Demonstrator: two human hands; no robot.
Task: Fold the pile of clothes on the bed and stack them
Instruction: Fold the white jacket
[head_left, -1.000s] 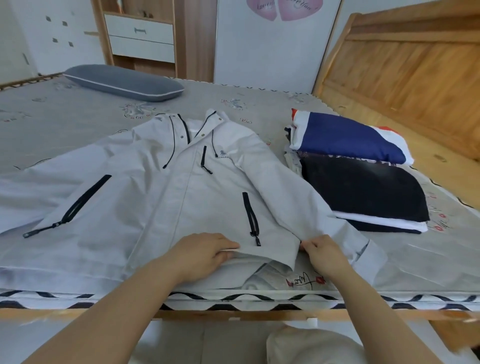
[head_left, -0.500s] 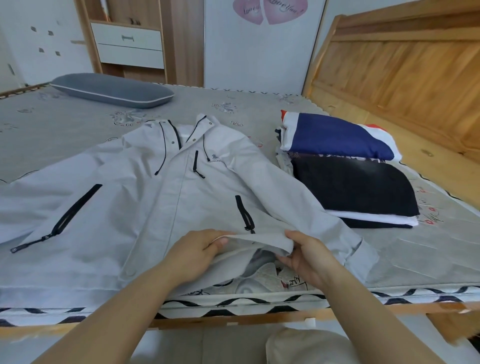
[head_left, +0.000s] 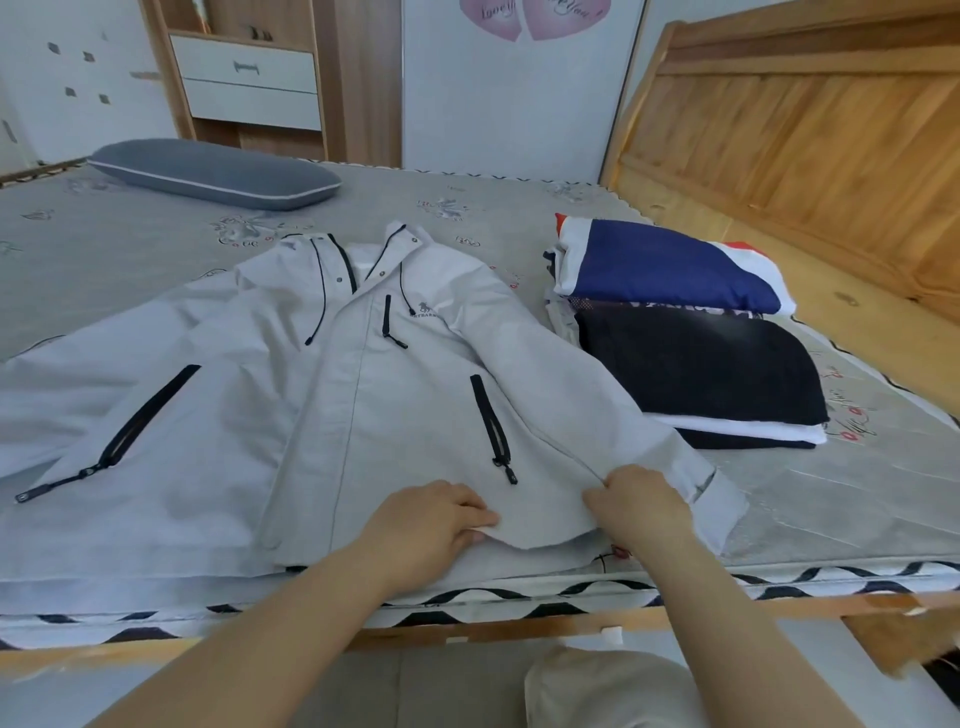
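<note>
Light grey jacket (head_left: 322, 415) spread front-up at near edge of bed (head_left: 519, 208), left hand (head_left: 431, 525) pinching its lower hem, right hand (head_left: 639, 506) gripping hem beside the cuff, folded stack (head_left: 685, 332) just right, bare mattress beyond collar.

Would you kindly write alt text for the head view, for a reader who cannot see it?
Two hands hold the bottom hem of a light grey jacket spread face-up on a bed: the left hand and the right hand each pinch the near edge. A stack of folded clothes sits to the right, a grey pillow far left.
</note>
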